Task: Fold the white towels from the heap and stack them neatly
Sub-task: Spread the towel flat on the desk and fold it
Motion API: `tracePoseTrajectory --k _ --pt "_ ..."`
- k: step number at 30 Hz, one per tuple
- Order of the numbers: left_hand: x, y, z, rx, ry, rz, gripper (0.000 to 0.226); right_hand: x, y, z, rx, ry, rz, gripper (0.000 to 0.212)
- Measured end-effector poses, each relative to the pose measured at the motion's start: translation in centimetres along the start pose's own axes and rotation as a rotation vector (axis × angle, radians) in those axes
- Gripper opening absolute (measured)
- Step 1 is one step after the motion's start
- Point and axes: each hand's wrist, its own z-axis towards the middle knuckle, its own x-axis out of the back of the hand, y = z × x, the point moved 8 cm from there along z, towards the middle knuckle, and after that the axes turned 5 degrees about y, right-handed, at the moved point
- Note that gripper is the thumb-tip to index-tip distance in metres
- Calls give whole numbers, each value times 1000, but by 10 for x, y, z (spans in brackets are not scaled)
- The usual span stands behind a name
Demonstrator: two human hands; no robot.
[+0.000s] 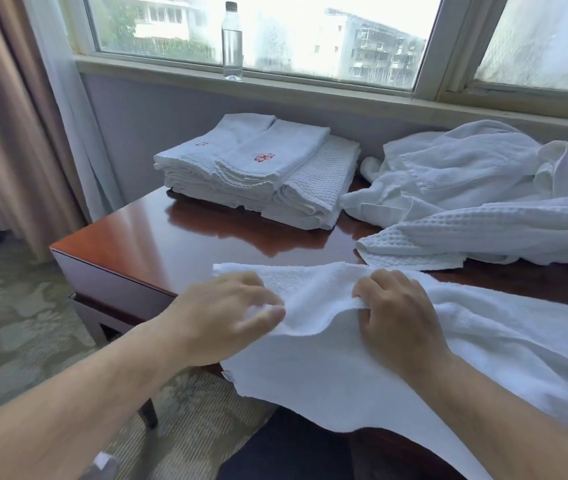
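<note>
A white terry towel [327, 368] lies across the near edge of the wooden table [158, 233] and hangs over it toward me. My left hand [227, 317] pinches its edge near the left end; the hand is blurred. My right hand [397, 313] grips a fold of the same towel a little to the right, fingers curled into the cloth. Folded white towels [262, 171] with red embroidery are stacked at the table's far left. The heap of loose white towels [476, 192] lies at the far right.
A clear water bottle [231, 43] stands on the windowsill behind the stack. Curtains [16, 116] hang at the left. The table's left edge drops to patterned carpet [16, 306]. My dark trouser leg [293, 452] shows below the towel.
</note>
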Motion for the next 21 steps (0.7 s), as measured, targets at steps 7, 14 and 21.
tracePoseTrajectory --k 7,14,21 --pt "-24 11 41 96 108 34 49 -1 4 0 -69 -66 -28 27" --pt "-55 -13 64 84 -124 120 66 15 69 -22 -309 -235 -256 55" --pt "-47 -24 94 -56 -206 162 63 56 159 -64 -608 -288 -269 65"
